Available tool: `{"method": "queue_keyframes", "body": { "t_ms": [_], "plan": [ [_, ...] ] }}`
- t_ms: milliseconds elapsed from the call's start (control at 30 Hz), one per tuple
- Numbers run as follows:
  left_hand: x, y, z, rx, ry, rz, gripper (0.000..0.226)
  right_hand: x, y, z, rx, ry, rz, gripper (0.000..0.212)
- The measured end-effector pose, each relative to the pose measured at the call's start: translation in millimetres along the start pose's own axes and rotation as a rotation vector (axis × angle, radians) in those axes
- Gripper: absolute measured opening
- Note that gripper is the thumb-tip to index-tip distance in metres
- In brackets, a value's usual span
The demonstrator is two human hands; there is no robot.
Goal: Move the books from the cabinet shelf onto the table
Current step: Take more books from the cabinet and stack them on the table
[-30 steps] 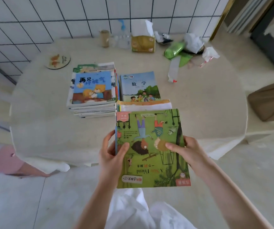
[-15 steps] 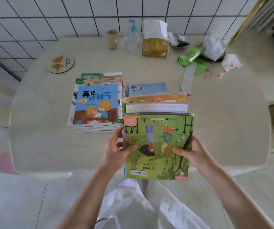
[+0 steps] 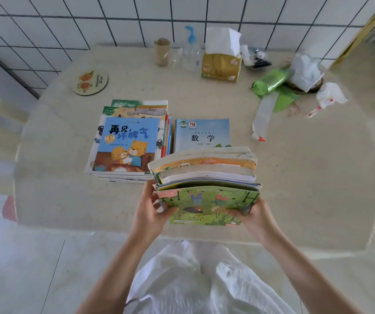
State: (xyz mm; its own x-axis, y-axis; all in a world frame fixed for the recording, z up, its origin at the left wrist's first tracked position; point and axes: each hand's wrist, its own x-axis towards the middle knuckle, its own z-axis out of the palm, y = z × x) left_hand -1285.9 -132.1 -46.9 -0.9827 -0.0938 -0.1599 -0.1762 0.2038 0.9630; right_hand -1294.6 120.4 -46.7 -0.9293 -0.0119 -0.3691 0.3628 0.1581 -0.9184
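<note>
Hands first: your left hand [image 3: 153, 210] grips the left edge of a bundle of books [image 3: 206, 177], thumb curled over the green cover, and your right hand [image 3: 253, 215] grips the right edge the same way. You hold the bundle tilted, top edges toward you, just below the centre of the frame over the near part of the table [image 3: 306, 177]; the separate books in it cannot be counted for certain.

Behind it, one blue maths textbook [image 3: 202, 133] lies flat, its lower part hidden by the bundle. Just left of that sits one stack of books [image 3: 127, 143], topped by a blue cover with two cartoon bears.

Along the far edge of the table, from upper left to upper right: one round coaster [image 3: 90, 82], one cardboard tube [image 3: 162, 52], one pump bottle [image 3: 191, 51], one tissue pack [image 3: 221, 64], one green roll [image 3: 270, 82].
</note>
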Motion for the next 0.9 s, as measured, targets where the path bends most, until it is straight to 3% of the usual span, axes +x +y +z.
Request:
{"method": "queue_keyframes", "body": {
  "t_ms": [267, 367, 500, 567, 700, 900],
  "plan": [
    [-11, -16, -11, 0.135, 0.069, 0.12, 0.078, -5, 25, 11, -0.276, 0.066, -0.168, 0.054],
    [-14, -16, -14, 0.219, 0.066, 0.14, 0.076, -10, 33, 14, -0.273, 0.053, -0.156, 0.054],
    [-16, -24, -25, 0.277, -0.01, 0.109, 0.052, -14, 41, 13, -0.173, -0.003, -0.095, 0.052],
    [-18, -32, -29, 0.29, -0.056, 0.093, 0.051, -16, 41, 9, -0.146, -0.04, -0.093, 0.049],
    [-16, -51, -32, 0.294, -0.119, 0.09, 0.048, -17, 46, -1, -0.137, -0.1, -0.088, 0.068],
    [-14, -48, -31, 0.275, -0.109, 0.054, 0.052, -15, 45, -3, -0.122, -0.027, -0.08, 0.066]
  ]
}}
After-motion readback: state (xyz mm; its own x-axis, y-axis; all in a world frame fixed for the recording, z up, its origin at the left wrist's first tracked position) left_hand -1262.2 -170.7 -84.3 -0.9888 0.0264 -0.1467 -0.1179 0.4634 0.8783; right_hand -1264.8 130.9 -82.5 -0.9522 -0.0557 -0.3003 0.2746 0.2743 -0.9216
